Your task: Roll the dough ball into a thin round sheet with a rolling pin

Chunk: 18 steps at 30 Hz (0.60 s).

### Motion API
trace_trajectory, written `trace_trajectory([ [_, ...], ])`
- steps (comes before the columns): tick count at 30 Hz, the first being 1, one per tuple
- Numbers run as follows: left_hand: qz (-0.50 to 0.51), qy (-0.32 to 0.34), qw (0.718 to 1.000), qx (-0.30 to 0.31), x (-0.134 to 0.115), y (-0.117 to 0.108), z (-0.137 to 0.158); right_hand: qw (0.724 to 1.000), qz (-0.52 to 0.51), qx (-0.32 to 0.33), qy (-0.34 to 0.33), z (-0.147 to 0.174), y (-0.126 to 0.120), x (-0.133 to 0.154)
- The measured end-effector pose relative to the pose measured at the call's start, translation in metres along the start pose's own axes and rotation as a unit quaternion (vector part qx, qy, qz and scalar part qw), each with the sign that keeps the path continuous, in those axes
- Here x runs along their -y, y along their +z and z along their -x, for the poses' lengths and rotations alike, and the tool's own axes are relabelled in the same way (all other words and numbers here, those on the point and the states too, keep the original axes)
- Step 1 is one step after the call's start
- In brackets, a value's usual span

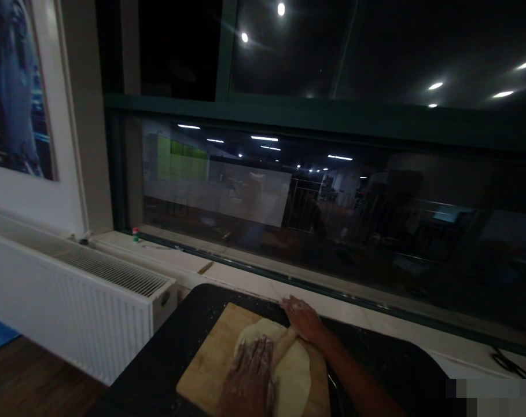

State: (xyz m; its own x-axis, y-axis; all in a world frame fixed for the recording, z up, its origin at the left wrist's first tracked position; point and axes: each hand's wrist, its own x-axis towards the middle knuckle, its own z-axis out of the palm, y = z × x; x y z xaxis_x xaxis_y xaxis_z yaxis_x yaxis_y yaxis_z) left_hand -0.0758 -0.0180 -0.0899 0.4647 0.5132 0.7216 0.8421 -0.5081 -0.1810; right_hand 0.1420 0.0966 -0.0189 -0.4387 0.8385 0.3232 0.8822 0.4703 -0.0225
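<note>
A sheet of pale dough (295,373), rolled flat, lies on a wooden board (206,359). Across it runs a wooden rolling pin (282,346), slanting from lower left to upper right. My left hand (247,373), dusted with flour, lies flat over the dough and the pin's near end, fingers stretched forward; that end of the pin is hidden beneath it. At the pin's far end, my right hand (304,318) rests over it with its fingers extended toward the window. Flour shows on those fingers too.
The board stands on a dark table (158,359) with flour specks, set against a windowsill (245,281). To the left is a white radiator (102,307). A small red-and-green container (135,234) stands on the sill; a dark cable (508,362) lies at far right.
</note>
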Motion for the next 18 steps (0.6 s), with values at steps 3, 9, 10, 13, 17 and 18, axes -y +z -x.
trace_trajectory([
  [3,-0.016,-0.054,0.998,0.022,0.021,-0.005,-0.001,0.998,-0.029,0.038,-0.035,-0.055,0.001,0.02],
  [9,-0.014,-0.08,0.996,0.032,0.05,-0.004,0.008,0.991,-0.066,0.083,-0.077,-0.094,0.013,0.043],
  [10,-0.012,-0.079,0.996,0.03,0.051,-0.003,0.009,0.992,-0.065,0.087,-0.066,-0.092,0.016,0.04],
  [13,-0.001,-0.055,0.998,0.035,0.047,-0.006,0.006,0.995,-0.051,0.086,-0.005,-0.072,0.021,0.025],
  [17,0.017,-0.019,0.999,0.032,0.035,-0.019,0.001,0.996,-0.027,0.065,0.051,-0.028,0.013,0.012],
  [18,0.019,-0.014,0.999,0.028,0.032,-0.022,0.0,0.997,-0.019,0.059,0.056,-0.015,0.01,0.011],
])
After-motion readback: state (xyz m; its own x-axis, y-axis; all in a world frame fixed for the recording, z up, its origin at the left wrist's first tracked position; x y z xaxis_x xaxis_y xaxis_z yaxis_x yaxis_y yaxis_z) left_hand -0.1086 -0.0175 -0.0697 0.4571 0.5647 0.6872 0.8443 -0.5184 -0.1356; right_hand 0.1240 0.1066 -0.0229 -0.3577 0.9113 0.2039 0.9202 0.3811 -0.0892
